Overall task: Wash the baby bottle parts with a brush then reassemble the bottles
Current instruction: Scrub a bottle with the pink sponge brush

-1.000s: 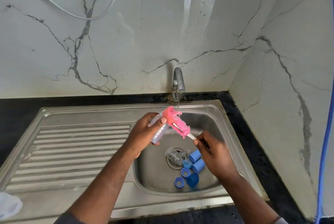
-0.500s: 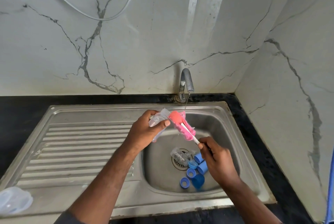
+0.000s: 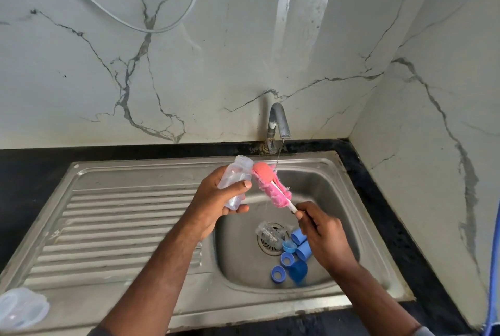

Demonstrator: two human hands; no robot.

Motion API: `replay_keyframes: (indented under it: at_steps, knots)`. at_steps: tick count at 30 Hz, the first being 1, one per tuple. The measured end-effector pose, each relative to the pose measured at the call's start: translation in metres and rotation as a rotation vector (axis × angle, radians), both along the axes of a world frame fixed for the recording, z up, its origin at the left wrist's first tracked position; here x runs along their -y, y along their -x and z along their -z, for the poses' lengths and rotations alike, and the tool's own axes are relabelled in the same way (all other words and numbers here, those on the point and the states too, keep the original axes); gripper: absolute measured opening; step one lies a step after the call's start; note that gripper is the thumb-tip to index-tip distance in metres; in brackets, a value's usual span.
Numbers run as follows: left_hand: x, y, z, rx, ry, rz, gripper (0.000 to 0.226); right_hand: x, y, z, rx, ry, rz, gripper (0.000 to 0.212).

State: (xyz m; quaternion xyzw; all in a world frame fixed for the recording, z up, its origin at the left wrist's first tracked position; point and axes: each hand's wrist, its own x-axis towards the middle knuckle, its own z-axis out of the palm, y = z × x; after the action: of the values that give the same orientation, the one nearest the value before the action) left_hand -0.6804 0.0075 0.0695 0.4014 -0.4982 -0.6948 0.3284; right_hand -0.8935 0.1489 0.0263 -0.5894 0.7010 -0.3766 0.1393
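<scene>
Clear plastic, the bottle (image 3: pixel 234 181) is held just below the tap (image 3: pixel 277 121) and a little to its left, in the air above the basin of the sink (image 3: pixel 162 166). Its long axis is tilted: the bottom points toward the person, and the open mouth points up and away, toward the tap. The left hand (image 3: pixel 213 203) grips it around the body, with the thumb across the front and the fingers curled under.

Right beside the mouth, on the side nearer the tap, is the pink brush (image 3: pixel 270 186). Its round tip is outside the bottle, and I cannot tell whether it touches the neck. From there the brush slopes down and away from the tap to the right hand (image 3: pixel 322 230), which pinches the end of the white handle. A thin thread of water (image 3: pixel 278 155) falls from the tap just behind the tip.

The two axes are not in line, so I think the right hand must bring the tip over the mouth and then push along the bottle.

Farther from the tap, on the basin floor, a clear part (image 3: pixel 269 232) lies over the drain, with blue caps and rings (image 3: pixel 293 257) next to it. Farthest from the tap, on the corner of the draining board, lies a clear lid (image 3: pixel 21 308).
</scene>
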Motion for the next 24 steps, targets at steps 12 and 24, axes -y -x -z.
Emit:
replay_keyframes:
  at_steps: [12,24]
  knots:
    - [0.009,0.001,0.004,0.215,0.275,0.117,0.076,0.005,0.005,-0.002,-0.215,-0.033,0.057,0.008]
    - [0.003,0.021,0.023,0.328,0.4,0.145,0.071,0.01,0.009,0.006,-0.199,-0.088,0.077,0.01]
